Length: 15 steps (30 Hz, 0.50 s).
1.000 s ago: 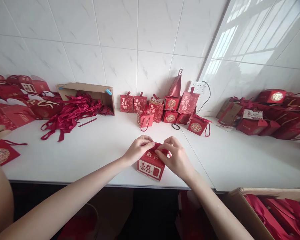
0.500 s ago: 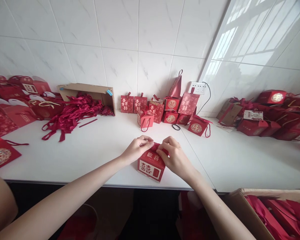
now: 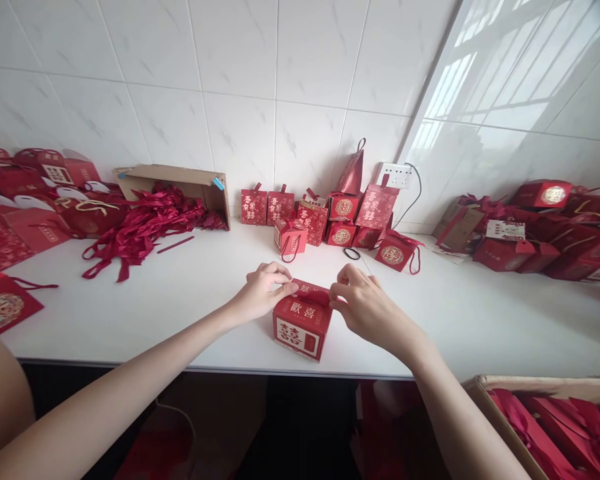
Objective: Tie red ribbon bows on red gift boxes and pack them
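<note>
Remotely, I watched the left hand (image 3: 263,292) and right hand (image 3: 357,297), fingers nearly closed, pinch a ribbon (image 3: 316,295) atop the red box (image 3: 303,328) just below; a ribbon pile (image 3: 140,230) lay beyond the left.

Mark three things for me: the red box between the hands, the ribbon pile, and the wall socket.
Red box (image 3: 297,335): head view, printed front face.
Ribbon pile (image 3: 139,225): head view, middle of the heap.
Wall socket (image 3: 394,176): head view, white faceplate.

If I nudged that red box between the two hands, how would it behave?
The red box would probably slide rather than roll, given its flat sides. Its folded, card-like panels suggest it is light and might dent if squeezed.
</note>
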Tool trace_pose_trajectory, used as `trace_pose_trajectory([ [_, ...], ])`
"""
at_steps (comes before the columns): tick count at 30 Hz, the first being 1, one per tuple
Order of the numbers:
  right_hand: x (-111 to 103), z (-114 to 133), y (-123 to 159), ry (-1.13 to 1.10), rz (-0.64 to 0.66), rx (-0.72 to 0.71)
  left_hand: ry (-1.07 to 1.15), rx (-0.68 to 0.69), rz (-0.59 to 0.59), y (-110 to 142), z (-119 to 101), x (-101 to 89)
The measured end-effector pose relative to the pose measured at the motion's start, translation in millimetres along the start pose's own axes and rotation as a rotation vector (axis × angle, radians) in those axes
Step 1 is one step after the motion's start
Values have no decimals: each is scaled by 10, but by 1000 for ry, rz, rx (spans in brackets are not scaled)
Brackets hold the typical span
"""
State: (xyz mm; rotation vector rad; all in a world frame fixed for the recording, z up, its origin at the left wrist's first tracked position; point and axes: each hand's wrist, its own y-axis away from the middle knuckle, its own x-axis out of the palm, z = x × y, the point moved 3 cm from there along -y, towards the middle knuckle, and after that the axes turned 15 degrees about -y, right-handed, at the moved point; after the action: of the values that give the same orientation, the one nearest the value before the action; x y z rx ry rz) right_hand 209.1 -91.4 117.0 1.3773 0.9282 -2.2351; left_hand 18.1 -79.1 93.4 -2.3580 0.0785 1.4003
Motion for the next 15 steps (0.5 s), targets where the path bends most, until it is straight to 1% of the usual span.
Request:
trace_pose_trajectory([
  [4,-71,-17,14,-106,-7,88,-48,18,25,75,-53,-34],
  [6,-80,-14,21,-176,-13,148,-48,-9,43,116,-87,-26],
  [10,-14,34,35,-248,32,231,23,-108,109,162,-109,16],
  [15,88,64,41,-352,41,356,159,-153,126,156,-68,34],
])
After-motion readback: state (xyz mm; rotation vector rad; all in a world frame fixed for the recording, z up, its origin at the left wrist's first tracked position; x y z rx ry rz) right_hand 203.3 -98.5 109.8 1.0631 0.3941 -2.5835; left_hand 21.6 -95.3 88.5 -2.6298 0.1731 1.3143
